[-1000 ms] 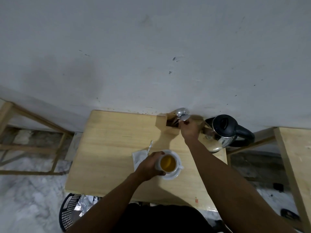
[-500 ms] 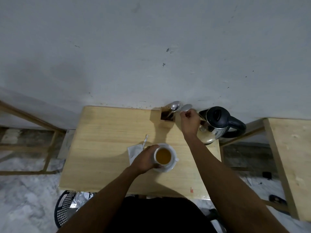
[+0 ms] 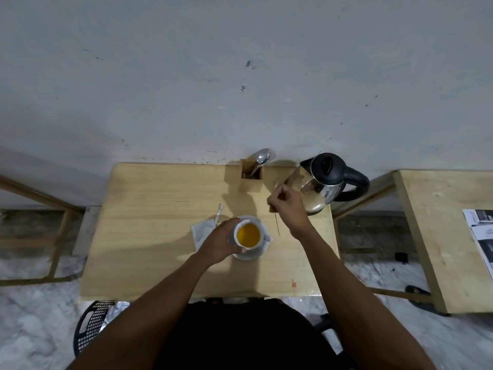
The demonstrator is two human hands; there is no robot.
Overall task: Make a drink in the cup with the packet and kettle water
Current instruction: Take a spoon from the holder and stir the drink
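A white cup filled with orange-yellow liquid stands on a white saucer in the middle of the wooden table. My left hand wraps the cup's left side. My right hand hovers right of the cup, closed on a thin metal spoon; its handle points down toward me. The steel kettle with a black lid stands at the table's back right, just behind my right hand. An opened white packet lies flat left of the cup, with a torn strip beside it.
A wooden cutlery holder with a spoon and fork stands at the table's back edge against the wall. A second wooden table carrying printed paper is to the right. A black basket sits on the floor at lower left.
My right hand has drawn a spoon out of the cutlery holder and moved down and toward the cup. My left hand has stayed on the cup.
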